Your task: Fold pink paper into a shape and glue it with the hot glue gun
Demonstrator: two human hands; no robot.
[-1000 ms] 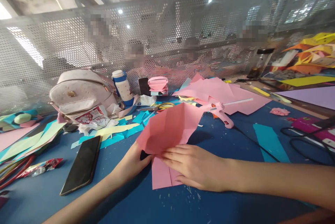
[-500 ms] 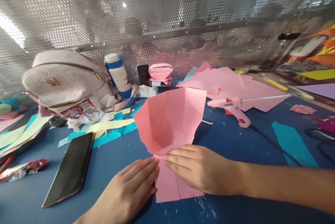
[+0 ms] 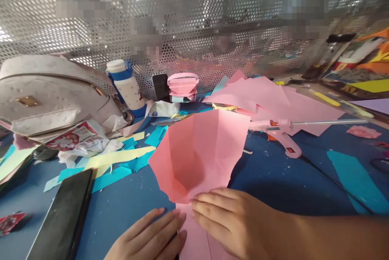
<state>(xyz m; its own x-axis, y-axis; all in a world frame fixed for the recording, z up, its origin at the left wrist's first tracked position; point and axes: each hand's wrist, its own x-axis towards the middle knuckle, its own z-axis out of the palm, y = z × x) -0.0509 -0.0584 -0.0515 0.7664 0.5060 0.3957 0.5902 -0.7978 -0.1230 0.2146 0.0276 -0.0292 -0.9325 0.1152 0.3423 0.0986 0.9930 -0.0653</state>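
1. Resting flat across the pink paper piece (image 3: 206,150), the right grip (image 3: 234,219) comes in from the right, fingers straight and side by side, closed around nothing.
2. Opposite it, the left grip (image 3: 152,237) lies palm down, fingers loosely spread, tips at the paper's left edge. Whether a finger goes beneath that edge cannot be told.
3. Between the two grips, the paper's long axis runs straight away from the person: a flat, seamed strip nearest, then a flared, curved sheet rising just beyond the right fingertips. The right grip is the nearer to that bend, its fingertips at the base of the flare.
4. Left of the left grip, a dark phone (image 3: 60,219) lies on the blue tabletop (image 3: 121,195); right of the right grip lies a blue paper strip (image 3: 358,181).
5. Beyond the right grip, a pink glue gun (image 3: 282,130) points its nozzle toward the flare; contact is unclear.
6. Farther beyond both grips stand a white-and-blue bottle (image 3: 126,88) and a perforated screen (image 3: 188,17).
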